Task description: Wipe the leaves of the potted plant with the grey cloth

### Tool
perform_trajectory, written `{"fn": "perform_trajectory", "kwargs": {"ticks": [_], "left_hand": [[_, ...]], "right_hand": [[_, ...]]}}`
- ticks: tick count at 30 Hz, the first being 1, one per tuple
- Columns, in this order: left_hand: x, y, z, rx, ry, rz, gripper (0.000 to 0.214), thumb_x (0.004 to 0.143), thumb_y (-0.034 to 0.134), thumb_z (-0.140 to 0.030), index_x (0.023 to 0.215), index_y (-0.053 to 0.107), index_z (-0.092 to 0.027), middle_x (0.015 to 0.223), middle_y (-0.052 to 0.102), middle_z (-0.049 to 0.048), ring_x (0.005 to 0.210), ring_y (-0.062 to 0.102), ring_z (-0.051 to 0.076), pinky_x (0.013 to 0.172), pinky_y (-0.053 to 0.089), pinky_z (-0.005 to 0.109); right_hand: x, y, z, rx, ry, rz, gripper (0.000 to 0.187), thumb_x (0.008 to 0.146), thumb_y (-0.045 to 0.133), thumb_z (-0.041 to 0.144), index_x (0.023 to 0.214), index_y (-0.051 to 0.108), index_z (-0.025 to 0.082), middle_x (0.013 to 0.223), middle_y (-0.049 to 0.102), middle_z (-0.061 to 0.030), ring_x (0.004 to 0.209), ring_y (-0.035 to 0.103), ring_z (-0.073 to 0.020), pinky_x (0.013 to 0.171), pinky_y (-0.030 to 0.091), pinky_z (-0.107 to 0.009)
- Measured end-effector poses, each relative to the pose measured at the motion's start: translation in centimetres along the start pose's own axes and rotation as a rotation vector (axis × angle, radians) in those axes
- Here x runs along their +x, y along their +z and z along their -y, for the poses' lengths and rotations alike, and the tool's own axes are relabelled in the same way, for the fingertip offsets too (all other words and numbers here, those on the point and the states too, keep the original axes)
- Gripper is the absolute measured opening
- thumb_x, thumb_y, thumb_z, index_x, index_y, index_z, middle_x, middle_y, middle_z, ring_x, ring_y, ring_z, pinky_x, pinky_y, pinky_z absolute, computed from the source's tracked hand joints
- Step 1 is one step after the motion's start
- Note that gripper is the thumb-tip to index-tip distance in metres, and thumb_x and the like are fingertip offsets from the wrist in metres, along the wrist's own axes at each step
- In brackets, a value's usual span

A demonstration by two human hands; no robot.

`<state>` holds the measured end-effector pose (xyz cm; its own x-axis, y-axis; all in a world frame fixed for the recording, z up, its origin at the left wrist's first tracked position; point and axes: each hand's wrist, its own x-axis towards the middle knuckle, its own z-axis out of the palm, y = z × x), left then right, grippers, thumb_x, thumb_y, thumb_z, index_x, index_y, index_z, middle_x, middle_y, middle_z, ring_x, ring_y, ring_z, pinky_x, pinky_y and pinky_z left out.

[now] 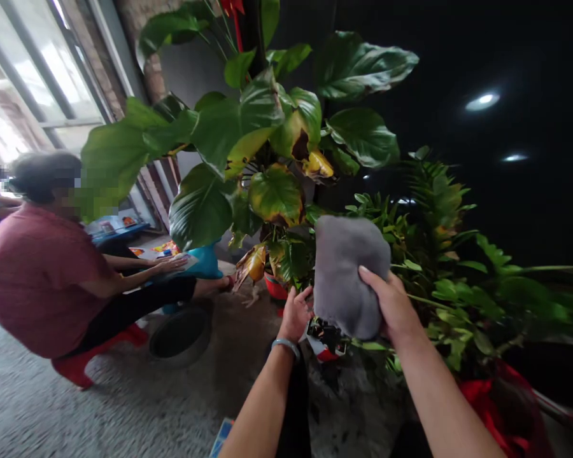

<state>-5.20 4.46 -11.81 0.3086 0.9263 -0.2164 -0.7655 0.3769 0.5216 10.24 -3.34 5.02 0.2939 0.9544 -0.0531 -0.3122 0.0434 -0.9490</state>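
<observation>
My right hand (pixel 395 304) grips a grey cloth (pixel 346 273), bunched into a pad and held up against the low green foliage. My left hand (pixel 295 313), with a band on its wrist, reaches under the cloth's left edge toward the leaves by a red pot (pixel 275 287); its fingers are curled, and what they hold is hidden. A big plant with broad green and yellowing leaves (pixel 248 133) rises just behind both hands.
A person in a dark red shirt (pixel 38 273) sits on a low red stool (pixel 83 364) at the left, hands on papers. A round dark basin (pixel 180 334) lies on the floor between us. Ferns and small-leaved plants (pixel 449 254) fill the right. Windows are at the upper left.
</observation>
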Motion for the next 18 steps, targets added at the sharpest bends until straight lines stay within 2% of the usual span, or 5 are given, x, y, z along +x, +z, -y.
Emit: {"fn": "perform_trajectory", "kwargs": {"ticks": [3,7,11,15,18], "left_hand": [[-0.4,0.5,0.2,0.002,-0.004,-0.009,0.055,0.09,0.044,-0.054,0.118,0.065,-0.011,0.096,0.074,0.0135,0.089,0.069,0.027,0.085,0.05,0.039],[-0.7,1.1,-0.3,0.004,-0.014,-0.096,0.056,0.093,0.04,-0.052,0.12,0.063,-0.009,0.096,0.074,0.0145,0.09,0.069,0.027,0.09,0.049,0.04],[-1.2,1.9,-0.5,0.002,0.059,-0.158,0.048,0.091,0.047,-0.047,0.114,0.067,-0.01,0.086,0.074,0.0114,0.08,0.069,0.024,0.084,0.051,0.036],[-1.8,2.6,0.2,-0.024,0.132,-0.142,0.036,0.092,0.049,-0.039,0.107,0.071,-0.014,0.086,0.075,0.01,0.089,0.069,0.024,0.084,0.051,0.034],[-1.5,2.3,0.4,-0.009,0.033,-0.12,0.045,0.092,0.043,-0.045,0.112,0.069,-0.013,0.087,0.075,0.0131,0.095,0.069,0.029,0.085,0.051,0.04]], "right_hand": [[1.3,1.0,-3.0,-0.006,0.225,0.0,0.021,0.053,0.074,0.033,0.069,0.068,0.022,0.066,0.074,-0.0065,0.083,0.072,-0.0312,0.077,0.055,-0.041],[-2.7,-1.5,-8.1,-0.134,0.46,0.069,0.025,0.054,0.074,0.034,0.072,0.071,0.018,0.064,0.073,-0.0084,0.078,0.072,-0.0309,0.076,0.055,-0.04],[-5.6,-2.9,-4.9,-0.156,0.305,0.145,0.04,0.055,0.08,0.041,0.087,0.073,0.018,0.075,0.076,-0.0055,0.076,0.071,-0.0274,0.069,0.054,-0.035],[-2.0,-0.6,-0.1,-0.044,0.027,0.136,0.043,0.05,0.083,0.044,0.084,0.073,0.019,0.079,0.077,-0.0058,0.081,0.07,-0.0273,0.072,0.053,-0.034],[0.7,0.8,-1.8,-0.016,0.075,0.051,0.034,0.049,0.079,0.038,0.077,0.071,0.02,0.072,0.075,-0.0046,0.08,0.07,-0.0276,0.075,0.053,-0.036]]}}
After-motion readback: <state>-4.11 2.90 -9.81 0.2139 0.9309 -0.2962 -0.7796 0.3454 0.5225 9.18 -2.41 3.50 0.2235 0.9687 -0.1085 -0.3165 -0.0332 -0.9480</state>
